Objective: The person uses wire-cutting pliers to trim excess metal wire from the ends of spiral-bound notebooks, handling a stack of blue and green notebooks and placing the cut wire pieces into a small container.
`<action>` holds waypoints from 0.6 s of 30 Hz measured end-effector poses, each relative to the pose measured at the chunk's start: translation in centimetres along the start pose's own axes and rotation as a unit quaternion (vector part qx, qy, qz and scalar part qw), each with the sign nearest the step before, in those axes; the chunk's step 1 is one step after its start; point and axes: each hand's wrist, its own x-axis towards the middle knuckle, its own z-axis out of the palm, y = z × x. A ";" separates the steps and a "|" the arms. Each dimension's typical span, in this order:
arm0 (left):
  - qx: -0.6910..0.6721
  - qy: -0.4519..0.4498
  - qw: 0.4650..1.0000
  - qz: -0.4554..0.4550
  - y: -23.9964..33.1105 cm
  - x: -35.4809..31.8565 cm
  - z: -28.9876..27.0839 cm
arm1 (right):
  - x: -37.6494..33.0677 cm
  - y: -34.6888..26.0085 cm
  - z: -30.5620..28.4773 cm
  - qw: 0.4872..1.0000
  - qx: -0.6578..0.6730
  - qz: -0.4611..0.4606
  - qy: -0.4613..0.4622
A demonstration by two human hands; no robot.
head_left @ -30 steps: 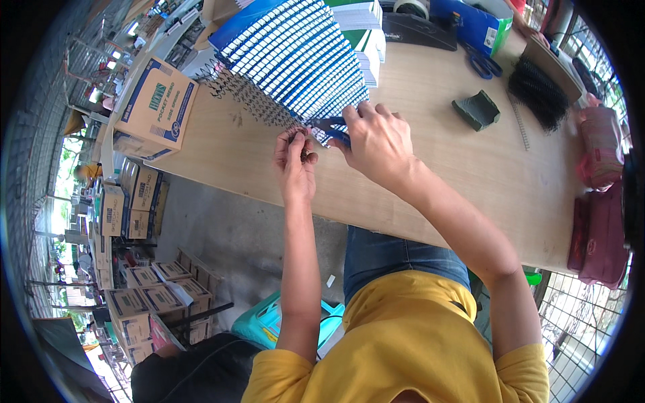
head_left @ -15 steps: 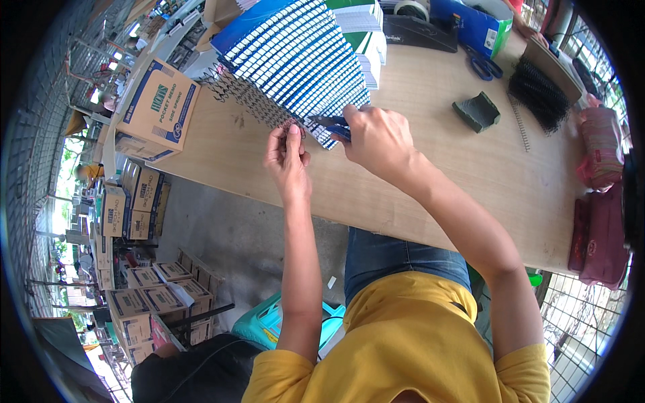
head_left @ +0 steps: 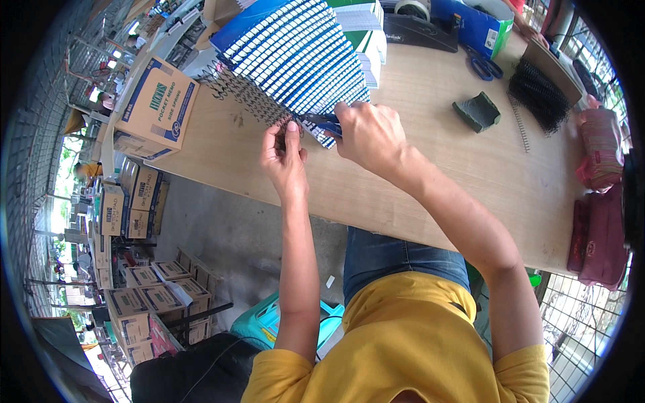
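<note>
A fanned stack of blue-and-white notepads (head_left: 292, 50) lies at the table's far middle, holes along the facing edges. Dark wire binding spirals (head_left: 242, 99) stick out from its left side. My left hand (head_left: 287, 161) is closed at the near end of these wires, thumb and fingers pinched on a spiral. My right hand (head_left: 373, 134) is wrapped round blue-handled pliers (head_left: 321, 122). Their dark jaws point left and reach the wire end just beside my left fingertips, over the stack's near corner. Whether the jaws grip the wire is too small to tell.
On the wooden table (head_left: 416, 181) are a dark green block (head_left: 477, 112), blue-handled scissors (head_left: 484, 65), a pile of black spirals (head_left: 539, 94) and a tape dispenser (head_left: 420, 32). A carton (head_left: 156, 107) stands left. Pouches (head_left: 601, 235) lie right. Another person's hand shows at the far right.
The pliers and my right hand have shifted slightly left and up, bringing the jaws closer to my left fingertips. My left hand has moved a little left, still pinching.
</note>
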 end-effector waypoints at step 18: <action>0.024 -0.009 0.998 0.051 1.7 0.7 0.5 | 0.1 -0.7 -1.3 1.000 0.012 0.021 -0.013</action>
